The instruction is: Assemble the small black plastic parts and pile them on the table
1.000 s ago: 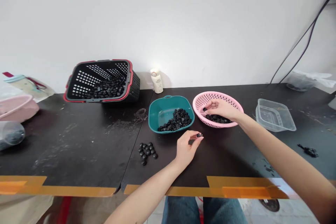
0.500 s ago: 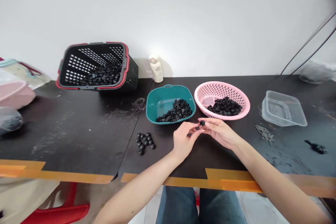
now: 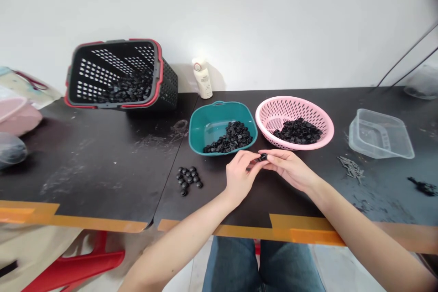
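The two hands now work together just on the near side of the gap between the teal tub (image 3: 205,128) and the pink basket (image 3: 270,112). A second ago they were apart: the right hand (image 3: 289,169) was over in the basket with a dark piece at its fingertips, while the left hand (image 3: 241,172) held a small piece of its own above the table (image 3: 112,159). Half a second ago they had met, with the right hand's piece showing just over the left's. Now the dark bits are drawn closer, and a black part (image 3: 263,157) sits between both sets of fingertips; whether it is one piece or two joined cannot be told.

Both grips are closed to a narrow pinch on that part, the left from its left side, the right from its right, thumbs on the near side. Some fingers of the right hand are hidden.

The caps (image 3: 190,179) lie in the same loose group on the table, left of the left hand. The heaps in tub and basket look much the same. To the right, the grey pins (image 3: 351,167), covered by the right forearm a second ago, are in plain sight near the clear box (image 3: 381,134). The view has tipped down, so everything sits higher in it.
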`<state>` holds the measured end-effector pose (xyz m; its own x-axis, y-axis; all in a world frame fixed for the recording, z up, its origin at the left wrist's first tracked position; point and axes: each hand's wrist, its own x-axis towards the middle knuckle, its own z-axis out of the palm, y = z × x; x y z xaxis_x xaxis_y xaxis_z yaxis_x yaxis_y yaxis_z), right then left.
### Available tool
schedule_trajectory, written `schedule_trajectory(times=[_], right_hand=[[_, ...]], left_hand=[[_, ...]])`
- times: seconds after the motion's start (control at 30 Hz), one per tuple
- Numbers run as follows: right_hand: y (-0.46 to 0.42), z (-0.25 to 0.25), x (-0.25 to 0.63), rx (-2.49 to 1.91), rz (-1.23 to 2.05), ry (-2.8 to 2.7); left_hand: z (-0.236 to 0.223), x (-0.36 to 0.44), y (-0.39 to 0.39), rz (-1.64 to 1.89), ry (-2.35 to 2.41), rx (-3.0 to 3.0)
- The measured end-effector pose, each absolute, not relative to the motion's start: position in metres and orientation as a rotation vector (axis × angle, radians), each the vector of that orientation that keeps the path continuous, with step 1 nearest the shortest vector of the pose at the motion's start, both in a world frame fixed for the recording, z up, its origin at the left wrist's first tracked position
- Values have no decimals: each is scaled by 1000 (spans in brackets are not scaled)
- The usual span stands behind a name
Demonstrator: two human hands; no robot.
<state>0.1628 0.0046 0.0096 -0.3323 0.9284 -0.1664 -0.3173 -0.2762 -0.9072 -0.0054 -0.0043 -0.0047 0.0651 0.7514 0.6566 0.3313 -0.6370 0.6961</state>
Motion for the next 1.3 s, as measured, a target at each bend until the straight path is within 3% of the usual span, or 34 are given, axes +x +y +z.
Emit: schedule_trajectory(times=[0.63, 1.3], right_hand=[[-2, 17, 157, -1104, 1547, -1172], [-5, 12, 152, -963, 1450, -1153]], left_hand=[[-8, -10, -1, 1511, 1290, 2402], [-5, -11, 1, 1624, 1178, 2259]])
